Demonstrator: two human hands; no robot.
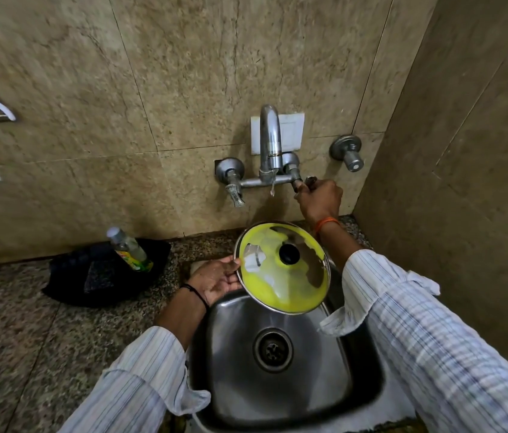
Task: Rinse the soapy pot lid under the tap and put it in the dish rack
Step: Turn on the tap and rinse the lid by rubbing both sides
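A round glass pot lid [277, 285] with a steel rim and a black knob is coated in yellow soap. It is held tilted over the back of the steel sink [237, 379]. My left hand [215, 281] grips the lid's left rim. My right hand [320, 200] is closed around the right tap handle on the wall. A thin trickle of water hangs from the tap spout [270, 142], above the lid and not touching it. No dish rack is in view.
A black tray [68, 276] with a bottle of green dish liquid [129, 248] and a scrub pad sits on the speckled counter left of the sink. A second tap valve [348, 151] sticks out of the wall at the right. A side wall closes in on the right.
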